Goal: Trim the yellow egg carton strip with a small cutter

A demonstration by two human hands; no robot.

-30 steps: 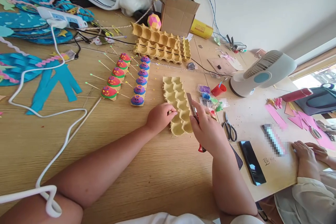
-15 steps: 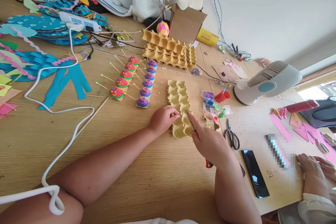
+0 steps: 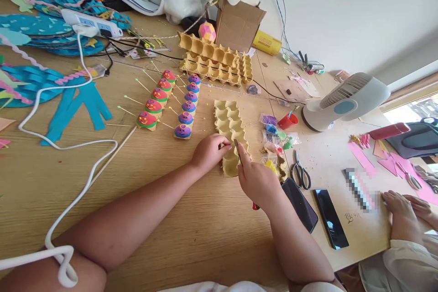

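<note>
A yellow egg carton (image 3: 227, 125) lies on the wooden table in front of me. At its left edge, my left hand (image 3: 210, 153) is closed, thumb and finger pinching the rim. My right hand (image 3: 258, 180) grips a knife (image 3: 237, 148), its index finger stretched along the narrow dark blade. The knife's tip touches or hovers just over the carton's middle ridge; I cannot tell which. A bit of red handle (image 3: 255, 206) shows below the palm. To the left stand egg-carton caterpillars, one red and green (image 3: 152, 106), one purple and blue (image 3: 188, 107).
Behind are more egg-carton pieces (image 3: 208, 61). On the right lie clay packets (image 3: 270, 130), a red cup (image 3: 288, 121), scissors (image 3: 300, 171), two dark phones (image 3: 330, 219) and a white fan (image 3: 345, 105). A white cable (image 3: 85, 191) crosses the left side. Another person's hands (image 3: 400, 210) rest at far right.
My right hand has moved left over the carton, bringing the blade closer to my left hand. A phone beside my right forearm now shows more fully. The view has shifted slightly.
</note>
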